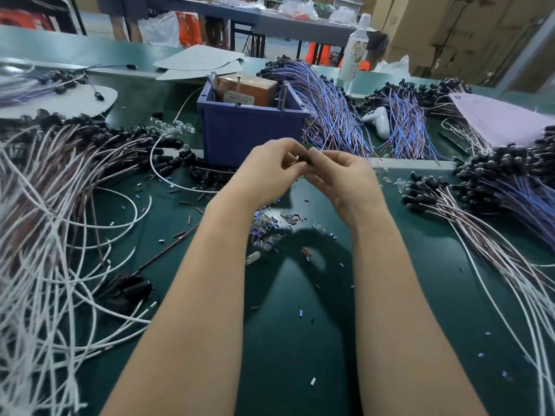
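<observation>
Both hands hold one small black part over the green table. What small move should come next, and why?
Probably press the fingertips toward each other to seat the small black part: the left hand and the right hand both pinch it, above the green table, and whether it is already closed cannot be seen.

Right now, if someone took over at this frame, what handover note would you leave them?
The left hand pinches the small black plastic part above the green table mat.
The right hand pinches the same part from the other side.
Some small clear glass bulbs lie loose beneath the hands; loose white wires at left; blue plastic bin behind.
Done: bundles of black-capped wires piled at right, seemingly finished.
Left: complete this part; the fingers hide its details.
</observation>
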Tool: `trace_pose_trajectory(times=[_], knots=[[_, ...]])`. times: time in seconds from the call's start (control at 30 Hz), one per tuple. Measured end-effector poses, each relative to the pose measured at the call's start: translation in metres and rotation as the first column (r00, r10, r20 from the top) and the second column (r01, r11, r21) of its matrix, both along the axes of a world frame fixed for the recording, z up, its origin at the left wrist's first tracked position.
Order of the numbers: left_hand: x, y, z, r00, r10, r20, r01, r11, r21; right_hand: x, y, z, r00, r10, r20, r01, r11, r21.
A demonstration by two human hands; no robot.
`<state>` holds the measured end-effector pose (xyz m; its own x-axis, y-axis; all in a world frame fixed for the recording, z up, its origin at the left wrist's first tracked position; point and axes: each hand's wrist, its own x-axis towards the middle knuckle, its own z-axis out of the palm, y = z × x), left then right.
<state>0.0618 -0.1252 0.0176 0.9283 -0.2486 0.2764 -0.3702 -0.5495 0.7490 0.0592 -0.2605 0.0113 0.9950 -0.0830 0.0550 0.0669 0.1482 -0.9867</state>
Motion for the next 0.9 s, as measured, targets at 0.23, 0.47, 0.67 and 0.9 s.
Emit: trace_pose_trajectory(times=[0.23, 0.47, 0.67, 0.9], knots=[[0.003, 0.005, -0.010, 0.999, 0.015, -0.047, -0.021, 0.992, -0.125, 0.004, 0.002, -0.018, 0.994, 0.096, -0.046, -0.083, 0.968, 0.235], [0.006, 0.005, -0.013, 0.997, 0.000, -0.072, -0.011, 0.990, -0.144, 0.006, 0.007, -0.026, 0.982, 0.128, -0.135, -0.052, 0.885, 0.462], [0.009, -0.003, -0.017, 0.982, 0.182, -0.056, -0.178, 0.982, 0.065, 0.011, 0.018, -0.035, 0.969, -0.218, 0.116, 0.246, 0.881, -0.405], [0.008, 0.001, -0.003, 0.984, 0.033, -0.173, -0.021, 0.997, 0.072, 0.012, 0.014, -0.035, 0.995, -0.063, -0.076, 0.067, 0.996, 0.050]])
